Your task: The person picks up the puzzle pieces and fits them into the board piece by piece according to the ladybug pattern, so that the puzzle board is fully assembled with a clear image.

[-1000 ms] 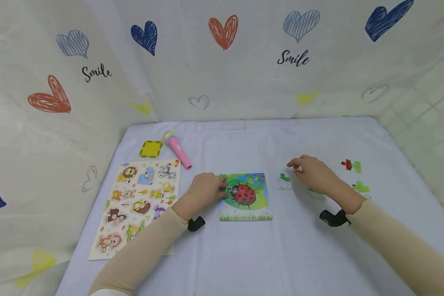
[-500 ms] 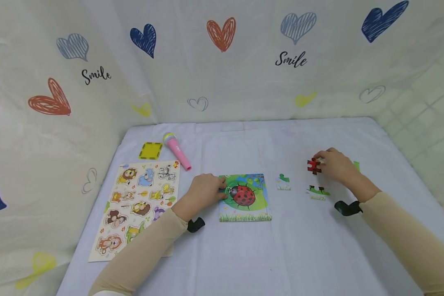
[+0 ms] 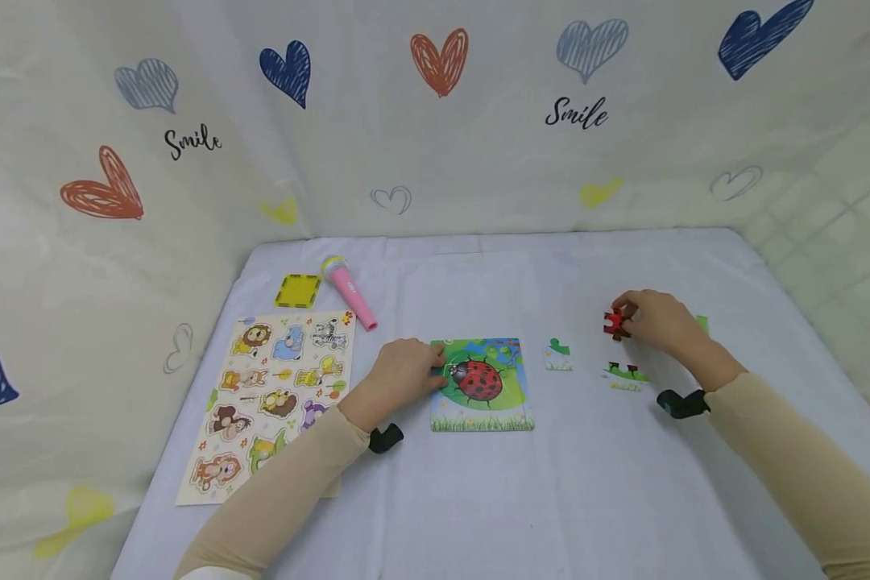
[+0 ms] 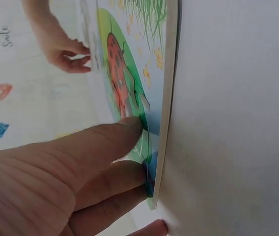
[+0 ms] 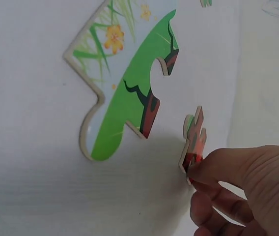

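In the head view, my left hand (image 3: 400, 372) rests on the left edge of a square ladybug puzzle (image 3: 478, 385) lying on the white cloth. Thumb and fingertips touch its printed face in the left wrist view. My right hand (image 3: 656, 320) pinches a red jigsaw piece (image 3: 614, 324) by its right side; in the right wrist view the piece (image 5: 193, 142) stands tilted between thumb and finger. Nearby lies a green grass-edged piece with ladybug legs (image 3: 626, 374), and a corner piece (image 3: 558, 354) is between it and the puzzle.
A board of animal pictures (image 3: 275, 403) lies at the left, partly under my left sleeve. Behind it are a yellow square (image 3: 298, 291) and a pink toy microphone (image 3: 350, 294). Another green piece (image 3: 702, 323) shows past my right hand. A heart-printed cloth (image 3: 478, 161) hangs behind the table.
My right hand has moved to the right from beside the corner piece and now pinches the red jigsaw piece. My left hand has stayed on the ladybug puzzle.
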Demonstrator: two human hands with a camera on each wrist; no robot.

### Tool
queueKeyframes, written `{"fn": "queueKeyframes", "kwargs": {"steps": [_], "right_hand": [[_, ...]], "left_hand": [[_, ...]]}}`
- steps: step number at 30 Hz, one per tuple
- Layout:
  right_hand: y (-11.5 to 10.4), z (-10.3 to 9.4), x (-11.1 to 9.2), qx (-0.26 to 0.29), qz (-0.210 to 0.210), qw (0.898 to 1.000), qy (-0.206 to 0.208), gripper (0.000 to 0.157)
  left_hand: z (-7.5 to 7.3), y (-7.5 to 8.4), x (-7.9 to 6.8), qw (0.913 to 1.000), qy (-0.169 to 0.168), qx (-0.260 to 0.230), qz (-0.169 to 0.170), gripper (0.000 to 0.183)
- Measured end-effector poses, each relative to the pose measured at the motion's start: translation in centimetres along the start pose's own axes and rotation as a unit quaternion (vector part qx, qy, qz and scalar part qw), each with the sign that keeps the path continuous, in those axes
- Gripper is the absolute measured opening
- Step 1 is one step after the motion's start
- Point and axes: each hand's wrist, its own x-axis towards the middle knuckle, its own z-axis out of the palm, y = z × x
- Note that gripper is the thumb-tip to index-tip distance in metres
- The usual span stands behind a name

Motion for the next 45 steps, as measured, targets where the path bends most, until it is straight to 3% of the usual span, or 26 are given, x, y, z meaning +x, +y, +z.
{"fn": "queueKeyframes", "kwargs": {"steps": [6, 17, 24, 31, 37, 45], "right_hand": [[-0.2, -0.1, -0.3, 0.012, 0.018, 1.000, -0.006, 0.038], [-0.7, 0.3, 0.0, 0.010, 0.006, 1.000, -0.003, 0.040], [-2.9, 0.2, -0.4, 0.003, -0.042, 0.999, -0.002, 0.042], [-5.9, 0.7, -1.0, 0.012, -0.102, 0.995, 0.001, 0.038], [-8.6, 1.0, -1.7, 0.016, -0.129, 0.991, -0.006, 0.034], [-10.6, 1.6, -2.0, -0.014, -0.185, 0.983, 0.012, 0.034]], "left_hand": [[0.3, 0.5, 0.5, 0.9999, 0.003, 0.017, -0.002, 0.036], [-0.1, 1.2, 1.0, 0.9996, 0.000, 0.008, -0.026, 0.051], [-0.4, 1.3, 1.0, 0.9994, -0.012, 0.005, -0.033, 0.051], [-0.5, 1.4, 0.9, 0.9996, -0.007, 0.002, -0.026, 0.050], [-0.2, 1.4, 0.8, 0.9997, 0.000, 0.015, -0.018, 0.046], [-0.3, 1.5, 0.6, 0.9988, 0.018, 0.044, -0.015, 0.048]]}}
